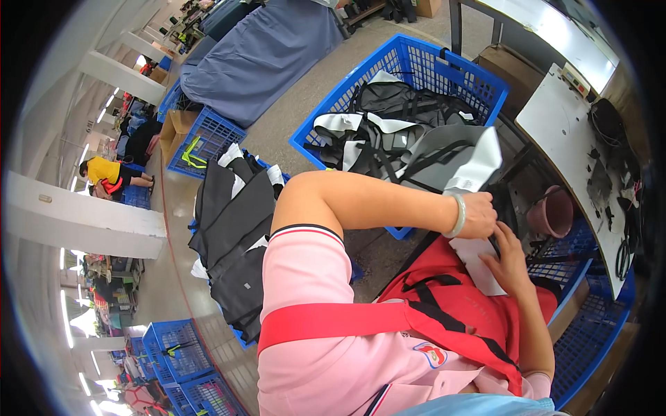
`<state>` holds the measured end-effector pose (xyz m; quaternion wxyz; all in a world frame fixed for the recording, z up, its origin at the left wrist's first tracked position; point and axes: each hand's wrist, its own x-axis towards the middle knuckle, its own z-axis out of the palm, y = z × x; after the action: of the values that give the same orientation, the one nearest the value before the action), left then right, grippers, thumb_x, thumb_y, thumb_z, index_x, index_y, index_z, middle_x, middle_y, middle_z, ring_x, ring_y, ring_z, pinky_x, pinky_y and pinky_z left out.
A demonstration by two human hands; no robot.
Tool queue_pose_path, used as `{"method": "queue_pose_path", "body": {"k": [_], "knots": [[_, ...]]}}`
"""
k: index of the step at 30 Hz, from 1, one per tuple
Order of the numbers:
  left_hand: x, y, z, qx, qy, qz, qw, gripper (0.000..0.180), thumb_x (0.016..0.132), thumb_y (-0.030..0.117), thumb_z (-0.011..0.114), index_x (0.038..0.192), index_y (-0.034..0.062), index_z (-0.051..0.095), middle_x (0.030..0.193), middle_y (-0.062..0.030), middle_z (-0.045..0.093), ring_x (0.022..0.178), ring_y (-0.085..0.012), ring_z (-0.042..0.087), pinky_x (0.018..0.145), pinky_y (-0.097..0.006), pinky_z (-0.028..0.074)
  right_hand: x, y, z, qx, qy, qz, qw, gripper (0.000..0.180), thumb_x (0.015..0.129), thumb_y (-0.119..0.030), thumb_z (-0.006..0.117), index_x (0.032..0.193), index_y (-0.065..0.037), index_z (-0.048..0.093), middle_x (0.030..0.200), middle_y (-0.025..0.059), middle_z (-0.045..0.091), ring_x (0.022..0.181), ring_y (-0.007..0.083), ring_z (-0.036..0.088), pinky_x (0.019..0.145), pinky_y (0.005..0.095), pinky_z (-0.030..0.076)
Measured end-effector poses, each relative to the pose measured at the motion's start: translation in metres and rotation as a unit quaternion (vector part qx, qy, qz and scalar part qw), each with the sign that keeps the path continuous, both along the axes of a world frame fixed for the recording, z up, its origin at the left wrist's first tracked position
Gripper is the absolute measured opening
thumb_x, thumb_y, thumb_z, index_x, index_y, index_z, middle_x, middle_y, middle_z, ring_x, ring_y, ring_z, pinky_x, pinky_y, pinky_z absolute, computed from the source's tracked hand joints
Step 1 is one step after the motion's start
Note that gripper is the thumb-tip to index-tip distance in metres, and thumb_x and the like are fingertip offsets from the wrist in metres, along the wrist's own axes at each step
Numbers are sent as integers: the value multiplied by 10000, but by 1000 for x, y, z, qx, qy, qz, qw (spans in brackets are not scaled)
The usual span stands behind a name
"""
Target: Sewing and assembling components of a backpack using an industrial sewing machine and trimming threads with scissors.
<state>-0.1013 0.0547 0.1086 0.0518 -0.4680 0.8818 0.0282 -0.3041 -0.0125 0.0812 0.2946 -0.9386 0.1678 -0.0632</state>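
My left hand (477,215), with a pale bangle at its wrist, is closed, fingertips bent down; what they pinch is hidden. Just beside it, the fingers and thumb of my right hand (510,262) grip a white-faced fabric piece (479,266) with a dark edge, over my lap. Beyond my left wrist, a grey and white fabric piece (451,156) with black straps droops over the near side of a blue crate (312,125). A red apron (444,277) with black straps covers my front.
Black cut fabric (239,236) is heaped at my left. On the right stand a pink bucket (551,211) and a white worktable (565,125) with scissors and scraps. More blue crates (603,326) stand low right. A person in yellow (104,171) is far left, beyond a white pillar (83,215).
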Motion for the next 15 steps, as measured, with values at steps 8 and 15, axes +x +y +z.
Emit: {"method": "queue_pose_path", "body": {"k": [8,15], "knots": [[-15,14,29,97,-39,14,994,125,700,247,687,714,124,701,707,-64,678,699,-226,639,732,-334,393,7,-1,19,173,55,43,982,253,845,-92,616,1089,-29,640,1048,199,639,1006,356,594,876,395,455],[-64,19,91,14,317,17,948,137,678,220,663,644,88,653,651,-117,632,665,-333,621,630,-429,453,-58,-23,123,212,81,124,966,288,745,-118,685,1003,-4,629,861,180,634,778,356,624,706,359,480]]}}
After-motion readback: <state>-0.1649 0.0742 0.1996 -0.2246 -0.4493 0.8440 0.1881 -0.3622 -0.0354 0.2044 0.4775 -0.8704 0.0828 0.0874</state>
